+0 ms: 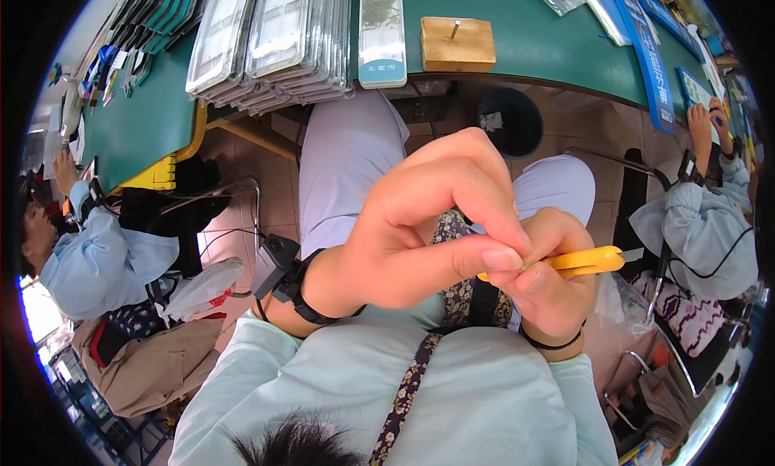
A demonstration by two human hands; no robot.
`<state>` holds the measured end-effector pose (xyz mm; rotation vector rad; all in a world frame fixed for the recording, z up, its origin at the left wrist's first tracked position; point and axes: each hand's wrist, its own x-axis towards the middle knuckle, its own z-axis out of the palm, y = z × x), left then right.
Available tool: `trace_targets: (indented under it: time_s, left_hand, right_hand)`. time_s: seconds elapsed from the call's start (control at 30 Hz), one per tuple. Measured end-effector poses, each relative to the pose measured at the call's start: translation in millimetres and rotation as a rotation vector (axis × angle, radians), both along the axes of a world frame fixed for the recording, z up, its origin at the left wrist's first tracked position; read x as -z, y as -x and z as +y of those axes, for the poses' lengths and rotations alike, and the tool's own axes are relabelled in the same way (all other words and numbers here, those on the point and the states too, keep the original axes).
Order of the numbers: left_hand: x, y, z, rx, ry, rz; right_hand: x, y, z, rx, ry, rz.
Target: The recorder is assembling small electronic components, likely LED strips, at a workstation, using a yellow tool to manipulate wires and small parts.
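Yellow cutter (593, 261) toward three o'clock.
I see the right hand (561, 296) gripping it, blade (634, 254) out; the left hand (432, 216) pinches thumb to forefinger against it (on what, I can't tell). A wooden block (440, 56) sits on the bench (549, 58), one o'clock.

On the green table (557, 58), I see an open stretch for a hand between the wooden block (440, 54) and the long blue strip (646, 54). A nail (455, 30) stands up from the block, blocking low passes. Stacked packs (278, 42) crowd the left side. Over the lap (343, 175), the left hand (444, 183) and right hand (561, 292) meet, and a yellow tool (593, 261) juts rightward.
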<state>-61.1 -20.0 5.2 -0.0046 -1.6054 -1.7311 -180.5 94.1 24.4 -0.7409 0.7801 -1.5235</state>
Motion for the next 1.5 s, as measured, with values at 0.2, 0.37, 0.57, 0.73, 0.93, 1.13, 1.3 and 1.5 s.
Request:
trace_targets:
  time_s: [0.2,0.37,0.57,0.73,0.93,1.13,1.3,1.5]
  left_hand:
    - [-6,-4,-8,0.078,-0.042,-0.036]
    - [-8,-7,-17,0.099,0.014,-0.065]
    - [-6,-8,-20,0.194,0.038,-0.091]
    - [-4,-4,-17,0.285,-0.01,-0.096]
    - [-5,4,-11,0.255,-0.006,-0.118]
    - [1,16,-3,0.199,0.096,-0.231]
    - [31,48,6,0.026,0.181,-0.396]
    - [63,87,6,-0.12,0.329,-0.562]
  right_hand:
    - [-1,0,-1,-0.033,0.005,0.014]
    - [-5,-2,-2,-0.045,-0.047,-0.03]
    - [-2,-2,0,-0.063,-0.06,-0.006]
    - [2,1,0,-0.065,-0.044,0.05]
    - [5,7,7,-0.079,-0.148,-0.045]
    - [20,10,12,0.034,-0.223,-0.041]
    - [33,19,18,0.221,-0.21,-0.032]
    - [45,41,30,0.529,-0.16,-0.109]
